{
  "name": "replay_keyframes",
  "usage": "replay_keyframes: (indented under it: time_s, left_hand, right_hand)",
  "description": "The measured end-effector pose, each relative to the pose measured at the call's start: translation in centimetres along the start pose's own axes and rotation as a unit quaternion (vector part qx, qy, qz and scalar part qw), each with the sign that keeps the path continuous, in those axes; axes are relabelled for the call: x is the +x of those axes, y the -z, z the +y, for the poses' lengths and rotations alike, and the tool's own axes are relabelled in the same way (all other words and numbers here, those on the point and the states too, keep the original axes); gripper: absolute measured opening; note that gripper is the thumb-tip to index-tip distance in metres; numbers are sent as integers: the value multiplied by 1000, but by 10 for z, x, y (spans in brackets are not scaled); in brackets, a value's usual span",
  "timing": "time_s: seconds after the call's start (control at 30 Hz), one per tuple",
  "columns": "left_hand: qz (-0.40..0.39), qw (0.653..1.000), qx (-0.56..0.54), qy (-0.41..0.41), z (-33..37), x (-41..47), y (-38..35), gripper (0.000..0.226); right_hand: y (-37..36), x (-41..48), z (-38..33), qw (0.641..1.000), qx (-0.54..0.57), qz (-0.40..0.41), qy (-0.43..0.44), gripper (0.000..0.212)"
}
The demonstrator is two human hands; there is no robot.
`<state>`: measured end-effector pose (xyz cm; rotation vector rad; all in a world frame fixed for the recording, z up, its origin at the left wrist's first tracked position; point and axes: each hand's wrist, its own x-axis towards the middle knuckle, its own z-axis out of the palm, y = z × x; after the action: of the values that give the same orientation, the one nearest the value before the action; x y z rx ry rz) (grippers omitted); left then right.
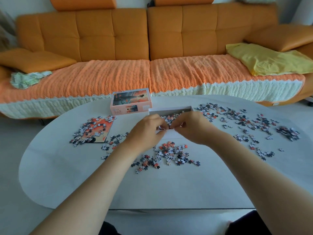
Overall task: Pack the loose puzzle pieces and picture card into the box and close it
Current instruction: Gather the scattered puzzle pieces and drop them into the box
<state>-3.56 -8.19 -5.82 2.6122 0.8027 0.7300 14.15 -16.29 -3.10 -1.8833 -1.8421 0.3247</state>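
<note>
Left hand (149,131) and right hand (191,128) meet over the open box (169,109). Their curled fingers (159,123) pinch puzzle pieces (161,128), likely to drop them in. Loose piles lie on the surface (67,167) at 6 and 3 o'clock, the picture card (100,131) at 9, the lid (131,103) at 11.

Held bare forearms angled in from the bottom corners toward mid-frame; curled left hand (149,131) and right hand (192,128) knuckles-up, fingertips nearly meeting, pinching puzzle pieces (160,128).
</note>
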Motion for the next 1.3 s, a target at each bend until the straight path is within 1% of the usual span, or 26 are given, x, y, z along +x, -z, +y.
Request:
replay_keyframes:
  time_s: [0.07,0.13,0.2,0.27,0.33,0.43,0.5,0.57,0.6,0.63,0.7,0.77,0.83,0.97,1.03,1.1,1.13,1.2,1.23,1.27,1.3]
  left_hand:
    - [-38,999,8,0,6,-10,1,8]
    - [-106,994,33,21,8,-21,-3,25]
    - [-162,984,61,27,5,-31,-10,45]
    - [-191,978,79,20,2,-36,-15,57]
    - [-197,978,70,24,2,-38,-18,56]
    - [-203,977,48,36,6,-39,-16,52]
    - [-210,975,51,42,7,-41,-15,60]
    - [-216,974,62,44,8,-42,-16,72]
    - [-219,972,67,44,10,-41,-18,78]
    - [-224,971,72,42,13,-40,-21,83]
    - [-231,968,91,33,19,-38,-26,87]
    - [-226,968,103,21,23,-35,-32,83]
    - [-207,975,83,20,22,-32,-35,70]
    - [-178,984,16,30,18,-28,-35,46]
    - [-176,984,20,28,17,-28,-31,48]
    - [-178,983,34,29,13,-29,-26,55]
    - [-181,982,45,29,11,-30,-23,59]
    - [-198,977,80,26,7,-32,-20,69]
    - [-212,972,96,29,6,-33,-19,72]
    - [-222,969,102,34,5,-34,-19,72]
    - [-223,969,96,39,5,-35,-19,71]
  right_hand:
    - [-2,-9,-3,998,-15,-63,11,19]
    - [-7,-17,-3,990,-57,-127,10,24]
    - [-16,-22,0,980,-99,-174,-8,36]
    - [-26,-25,2,971,-120,-206,-33,45]
    - [-28,-27,1,969,-99,-220,-44,44]
    - [-18,-30,-1,972,-94,-211,-42,41]
    - [-9,-34,5,970,-104,-210,-63,50]
    - [-2,-38,12,955,-129,-242,-113,66]
    - [0,-40,14,945,-145,-260,-133,70]
    - [1,-41,15,938,-160,-270,-144,69]
    - [-1,-41,16,942,-156,-257,-148,57]
    - [-5,-39,16,955,-118,-225,-154,40]
    - [-9,-38,12,961,-85,-206,-164,30]
    - [-17,-34,5,973,-41,-170,-152,22]
    - [-19,-32,7,977,-26,-150,-149,23]
    - [-19,-31,10,977,-33,-152,-148,34]
    - [-18,-31,11,974,-47,-165,-147,46]
    - [-19,-30,11,965,-87,-203,-141,76]
    - [-21,-30,10,963,-96,-212,-140,86]
    - [-23,-30,9,963,-93,-211,-137,90]
    - [-27,-29,7,966,-85,-206,-131,86]
